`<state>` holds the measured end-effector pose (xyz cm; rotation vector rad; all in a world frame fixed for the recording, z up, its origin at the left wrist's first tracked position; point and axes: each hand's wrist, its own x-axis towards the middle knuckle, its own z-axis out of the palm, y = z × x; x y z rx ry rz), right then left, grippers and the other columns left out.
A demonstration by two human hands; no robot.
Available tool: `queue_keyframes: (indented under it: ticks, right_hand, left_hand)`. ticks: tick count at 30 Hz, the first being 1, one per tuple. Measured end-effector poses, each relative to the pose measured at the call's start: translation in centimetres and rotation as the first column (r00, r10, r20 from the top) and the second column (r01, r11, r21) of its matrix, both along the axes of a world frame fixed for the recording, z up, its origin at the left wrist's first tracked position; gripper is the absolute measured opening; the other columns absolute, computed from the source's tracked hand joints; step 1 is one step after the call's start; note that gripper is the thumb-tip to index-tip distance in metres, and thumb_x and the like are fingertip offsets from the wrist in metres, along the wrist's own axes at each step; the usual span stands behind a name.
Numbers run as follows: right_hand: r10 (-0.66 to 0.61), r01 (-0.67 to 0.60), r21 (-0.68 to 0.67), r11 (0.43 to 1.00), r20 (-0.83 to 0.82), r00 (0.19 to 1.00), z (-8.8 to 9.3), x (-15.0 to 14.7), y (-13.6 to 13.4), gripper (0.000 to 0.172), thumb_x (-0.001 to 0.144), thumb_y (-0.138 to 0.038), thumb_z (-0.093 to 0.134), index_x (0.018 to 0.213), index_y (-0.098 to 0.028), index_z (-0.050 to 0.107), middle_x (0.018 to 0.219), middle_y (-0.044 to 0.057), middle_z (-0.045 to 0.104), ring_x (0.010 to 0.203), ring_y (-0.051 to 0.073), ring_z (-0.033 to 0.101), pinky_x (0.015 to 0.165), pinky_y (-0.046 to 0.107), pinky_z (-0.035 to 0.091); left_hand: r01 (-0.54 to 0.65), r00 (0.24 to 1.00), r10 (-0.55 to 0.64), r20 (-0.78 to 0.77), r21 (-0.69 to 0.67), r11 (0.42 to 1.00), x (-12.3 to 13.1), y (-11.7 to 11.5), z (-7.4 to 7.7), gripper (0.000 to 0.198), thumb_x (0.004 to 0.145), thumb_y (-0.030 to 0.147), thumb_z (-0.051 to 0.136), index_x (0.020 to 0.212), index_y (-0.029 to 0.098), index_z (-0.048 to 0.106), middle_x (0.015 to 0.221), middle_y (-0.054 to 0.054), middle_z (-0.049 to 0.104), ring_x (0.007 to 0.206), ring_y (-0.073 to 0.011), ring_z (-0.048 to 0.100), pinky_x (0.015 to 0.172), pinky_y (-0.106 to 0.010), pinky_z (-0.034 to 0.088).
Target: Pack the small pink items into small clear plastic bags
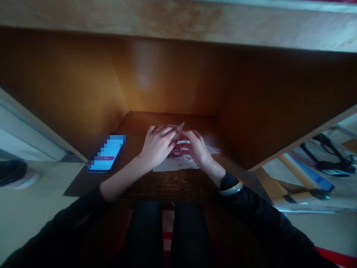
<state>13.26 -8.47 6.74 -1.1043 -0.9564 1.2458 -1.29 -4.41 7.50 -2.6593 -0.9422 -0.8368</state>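
Observation:
My left hand (158, 146) has its fingers curled over a small clear plastic bag (180, 127), whose pointed corner sticks up past the fingertips. Facing it, my right hand (198, 148) is curved with its fingers apart. Its upper fingertips come close to the bag's edge, and whether they touch it I cannot tell. Small dark red, bead-like pieces (177, 151) show between the hands, near the lower fingers of the right one. Beneath both hands lies a pale, thin sheet or wrapper (167, 166). The left fingertips are partly hidden by the bag.
A phone (107, 154) with a lit screen lies left of my hands on the dark wooden surface (167, 184). Another clear plastic packet (213, 149) lies to the right. Brown wooden panels (173, 78) enclose the left, back and right. A shoe (19, 175) stands at far left.

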Motion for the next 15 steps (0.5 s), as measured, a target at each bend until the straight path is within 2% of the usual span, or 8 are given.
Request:
queue_keyframes:
  ticks: [3, 6, 9, 11, 13, 15]
  right_hand:
    - [0.167, -0.197, -0.090, 0.976, -0.264, 0.950, 0.3, 0.5, 0.6, 0.033, 0.081, -0.051, 0.059, 0.100, -0.024, 0.058, 0.082, 0.002, 0.062, 0.069, 0.017, 0.063, 0.065, 0.036, 0.057]
    - [0.255, -0.315, -0.116, 0.942, -0.365, 0.896, -0.2, 1.2, 1.5, 0.026, 0.081, -0.043, 0.064, 0.098, -0.024, 0.059, 0.081, 0.001, 0.063, 0.070, 0.014, 0.063, 0.069, 0.033, 0.057]
    - [0.253, -0.313, -0.127, 0.941, -0.346, 0.903, -1.1, 1.5, 2.0, 0.014, 0.084, -0.033, 0.063, 0.093, -0.022, 0.060, 0.083, 0.002, 0.066, 0.074, 0.013, 0.064, 0.075, 0.031, 0.056]
    - [0.232, -0.278, -0.124, 0.953, -0.296, 0.927, -1.7, 1.3, 2.2, 0.011, 0.086, -0.029, 0.061, 0.093, -0.021, 0.061, 0.089, 0.003, 0.068, 0.076, 0.013, 0.065, 0.078, 0.033, 0.056]
    - [0.214, -0.241, -0.106, 0.965, -0.217, 0.952, -2.2, 1.0, 2.4, 0.015, 0.086, -0.029, 0.061, 0.096, -0.019, 0.061, 0.098, 0.006, 0.068, 0.079, 0.014, 0.066, 0.080, 0.035, 0.056]
    - [0.191, -0.196, -0.059, 0.979, -0.082, 0.978, -3.0, 0.6, 2.7, 0.023, 0.084, -0.034, 0.064, 0.100, -0.018, 0.060, 0.107, 0.010, 0.067, 0.085, 0.017, 0.067, 0.079, 0.038, 0.056]
  left_hand:
    - [0.080, 0.997, -0.081, 0.013, 0.046, 0.996, -0.5, 0.0, 0.0, 0.031, 0.091, 0.020, 0.055, 0.120, 0.021, 0.063, 0.121, -0.008, 0.067, 0.110, -0.0245, 0.060, 0.094, -0.043, 0.041]
    - [0.214, 0.976, -0.216, 0.022, 0.066, 0.975, -1.1, 0.1, -0.3, 0.025, 0.091, 0.019, 0.054, 0.113, 0.023, 0.065, 0.121, -0.006, 0.068, 0.111, -0.0222, 0.060, 0.097, -0.043, 0.039]
    - [0.249, 0.960, -0.248, 0.130, 0.009, 0.968, -1.7, 0.0, -0.7, 0.010, 0.088, 0.018, 0.057, 0.088, 0.021, 0.067, 0.112, -0.005, 0.071, 0.105, -0.0209, 0.063, 0.096, -0.043, 0.040]
    - [0.238, 0.938, -0.203, 0.280, -0.095, 0.967, -2.2, -0.1, -1.0, 0.002, 0.083, 0.018, 0.060, 0.083, 0.019, 0.062, 0.104, -0.006, 0.071, 0.097, -0.0195, 0.065, 0.092, -0.040, 0.044]
    - [0.244, 0.903, -0.137, 0.407, -0.224, 0.944, -2.8, -0.2, -1.5, 0.016, 0.079, 0.020, 0.063, 0.094, 0.017, 0.058, 0.102, -0.008, 0.069, 0.095, -0.0190, 0.065, 0.087, -0.037, 0.049]
    - [0.248, 0.902, -0.090, 0.422, -0.336, 0.909, -3.5, -0.3, -2.3, 0.038, 0.077, 0.027, 0.067, 0.109, 0.015, 0.053, 0.108, -0.012, 0.066, 0.101, -0.0213, 0.064, 0.087, -0.037, 0.050]
